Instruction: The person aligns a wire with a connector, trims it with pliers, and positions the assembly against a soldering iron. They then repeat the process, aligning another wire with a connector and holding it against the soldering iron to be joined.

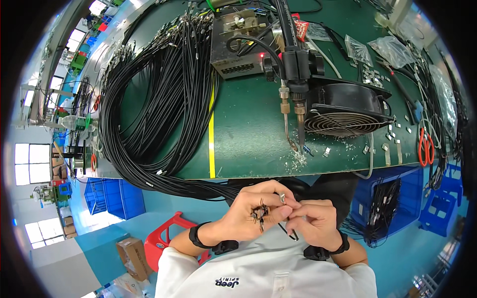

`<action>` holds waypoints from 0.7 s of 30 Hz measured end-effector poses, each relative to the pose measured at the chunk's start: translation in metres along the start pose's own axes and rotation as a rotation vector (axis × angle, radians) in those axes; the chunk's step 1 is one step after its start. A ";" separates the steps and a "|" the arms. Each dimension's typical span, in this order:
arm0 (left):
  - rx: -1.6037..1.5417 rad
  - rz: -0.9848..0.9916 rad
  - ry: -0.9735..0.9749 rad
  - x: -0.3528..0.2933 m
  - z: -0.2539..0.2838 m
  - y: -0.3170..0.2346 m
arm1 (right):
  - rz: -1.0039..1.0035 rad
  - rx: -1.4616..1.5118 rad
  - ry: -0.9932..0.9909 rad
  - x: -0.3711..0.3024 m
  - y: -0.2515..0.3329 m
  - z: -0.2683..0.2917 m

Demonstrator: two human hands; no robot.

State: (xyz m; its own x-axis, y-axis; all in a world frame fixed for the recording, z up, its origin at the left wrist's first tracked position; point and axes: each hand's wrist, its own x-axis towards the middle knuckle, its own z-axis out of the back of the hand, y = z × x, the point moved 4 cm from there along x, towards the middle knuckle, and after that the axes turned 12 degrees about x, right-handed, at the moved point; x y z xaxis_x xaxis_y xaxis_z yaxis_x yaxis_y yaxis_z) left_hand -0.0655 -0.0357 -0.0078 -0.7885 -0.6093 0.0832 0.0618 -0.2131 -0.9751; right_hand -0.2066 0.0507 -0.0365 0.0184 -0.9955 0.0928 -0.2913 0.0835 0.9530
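Observation:
In front of my chest, my left hand is closed around a bundle of thin black cables, whose stripped ends stick out of the fist. A small silvery metal piece shows at its fingertips. Close against it, my right hand pinches one thin black cable that hangs below the fingers. The fingertips of both hands meet, partly hiding what lies between them. A thick loop of black cables lies on the green bench and runs over its front edge toward my left hand.
A soldering iron on a stand points down at the bench beside a black fan. Behind it sits a metal box. Small metal connectors and red-handled scissors lie right. Below stand blue bins and a red stool.

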 end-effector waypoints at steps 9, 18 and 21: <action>-0.227 0.237 0.082 -0.001 -0.001 -0.004 | 0.063 -0.197 0.068 -0.007 0.008 -0.004; -0.337 0.332 0.140 0.001 0.006 -0.008 | -0.057 0.067 0.257 -0.003 0.005 -0.016; -0.291 0.373 0.147 0.003 0.008 -0.009 | -0.041 0.049 0.261 -0.002 0.004 -0.019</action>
State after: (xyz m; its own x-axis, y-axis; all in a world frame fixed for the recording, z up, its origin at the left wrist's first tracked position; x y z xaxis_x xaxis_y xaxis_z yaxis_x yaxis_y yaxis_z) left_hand -0.0635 -0.0417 0.0029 -0.8243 -0.4849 -0.2923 0.1994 0.2345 -0.9514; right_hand -0.1900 0.0538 -0.0269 0.2757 -0.9522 0.1316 -0.3306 0.0346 0.9431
